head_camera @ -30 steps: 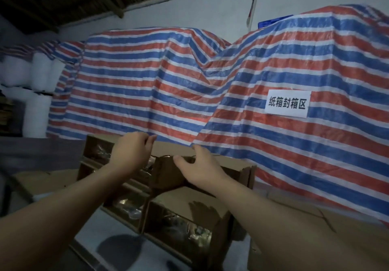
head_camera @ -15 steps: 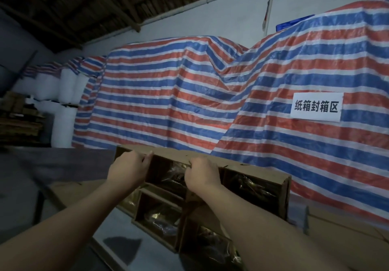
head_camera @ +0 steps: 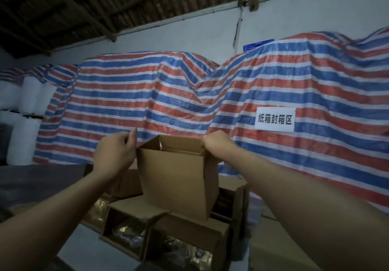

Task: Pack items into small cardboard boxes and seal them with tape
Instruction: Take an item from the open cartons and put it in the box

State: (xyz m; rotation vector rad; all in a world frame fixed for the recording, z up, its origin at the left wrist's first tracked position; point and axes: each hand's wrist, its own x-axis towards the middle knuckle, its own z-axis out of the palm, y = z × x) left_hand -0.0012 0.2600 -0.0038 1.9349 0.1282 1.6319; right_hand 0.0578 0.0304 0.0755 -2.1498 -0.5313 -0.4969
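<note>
I hold a small cardboard box point(head_camera: 179, 178) up in front of me with both hands, one at each upper corner; my left hand point(head_camera: 114, 155) grips the near left corner, thumb up along the rim and the rest of my fingers point(head_camera: 132, 139) curled round the edge; my right hand point(head_camera: 214, 143) is clenched over the right corner, knuckles toward me, pinching the top edge; I take it that gripping two opposite corners keeps the box square and its mouth open so it can be set down and filled. The box is upright, top flaps not closed, and what lies inside I cannot tell; it hangs just above a cluster of open boxes point(head_camera: 126, 222) lying on their sides, mouths toward me, with shiny wrapped goods point(head_camera: 126, 231) showing in them; those seem stacked that way so the items can be reached from the front. They rest on a pale surface point(head_camera: 84, 247), dim in this light. Behind everything a red, white and blue striped tarp point(head_camera: 168, 102) covers bulky piles against the wall, and a white paper sign point(head_camera: 274, 120) is stuck on it; no tape is visible here, so I judge sealing is still ahead.
</note>
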